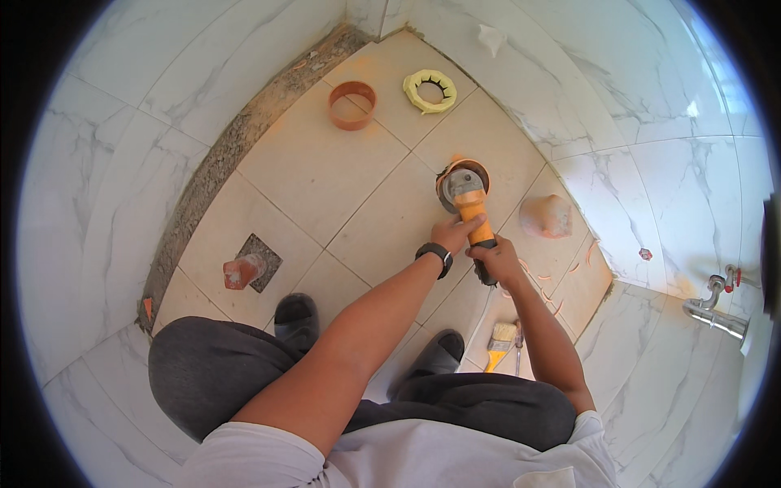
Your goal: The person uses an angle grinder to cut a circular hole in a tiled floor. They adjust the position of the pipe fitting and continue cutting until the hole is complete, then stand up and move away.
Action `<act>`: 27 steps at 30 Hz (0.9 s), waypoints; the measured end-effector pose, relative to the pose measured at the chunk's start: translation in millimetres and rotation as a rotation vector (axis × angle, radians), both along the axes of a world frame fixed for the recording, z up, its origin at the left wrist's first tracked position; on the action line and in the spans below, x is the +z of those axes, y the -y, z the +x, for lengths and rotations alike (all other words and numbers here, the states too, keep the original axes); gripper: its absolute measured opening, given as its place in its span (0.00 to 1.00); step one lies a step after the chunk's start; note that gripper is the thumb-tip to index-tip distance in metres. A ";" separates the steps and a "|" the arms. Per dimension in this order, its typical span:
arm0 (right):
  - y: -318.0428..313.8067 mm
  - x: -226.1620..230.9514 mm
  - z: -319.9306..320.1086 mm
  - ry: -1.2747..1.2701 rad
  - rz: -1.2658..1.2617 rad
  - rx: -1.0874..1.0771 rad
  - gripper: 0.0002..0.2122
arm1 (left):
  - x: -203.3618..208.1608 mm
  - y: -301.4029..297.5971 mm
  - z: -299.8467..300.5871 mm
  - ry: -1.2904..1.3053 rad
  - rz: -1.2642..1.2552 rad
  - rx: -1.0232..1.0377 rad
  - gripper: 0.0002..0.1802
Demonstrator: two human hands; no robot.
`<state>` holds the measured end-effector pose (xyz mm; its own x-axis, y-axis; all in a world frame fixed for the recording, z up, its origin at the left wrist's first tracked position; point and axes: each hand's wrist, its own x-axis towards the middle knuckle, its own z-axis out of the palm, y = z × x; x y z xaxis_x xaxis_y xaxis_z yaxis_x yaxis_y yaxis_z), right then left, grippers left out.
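Both my hands are closed around an orange angle grinder (473, 211) with a grey head. Ahead, my left hand (452, 234) grips the body, with a black watch on its wrist. Behind it, my right hand (498, 261) wraps the dark rear handle. The grinder's head lies over the mouth of an orange-brown pipe (485, 169), hiding much of it; the contact of its disc cannot be made out. To the right of the grinder a pale, dusty bundle (547, 217) rests on the tiles. Beyond it lie an orange-brown pipe ring (352, 106) and a yellow ring-shaped roll (429, 90).
A capped pipe stub (244, 271) rises from a square floor hole on the left. Thin orange shavings (555, 302) and a yellow-handled brush (501, 345) lie at right. Rough mortar (213, 154) edges the left wall. A metal pipe (716, 315) juts out at far right.
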<state>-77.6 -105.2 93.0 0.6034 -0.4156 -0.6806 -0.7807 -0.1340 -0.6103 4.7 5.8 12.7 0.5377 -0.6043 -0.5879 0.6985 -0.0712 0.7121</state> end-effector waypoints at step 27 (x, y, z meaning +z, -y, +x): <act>2.3 81.8 -46.3 0.049 -0.364 0.116 0.22 | 29.8 -29.3 8.4 0.117 -0.072 -0.433 0.33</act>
<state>-123.9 -107.6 174.8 0.6892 -0.5517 -0.4697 -0.7183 -0.4351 -0.5428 13.1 35.0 42.5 0.2873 -0.8251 -0.4866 0.5297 -0.2864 0.7984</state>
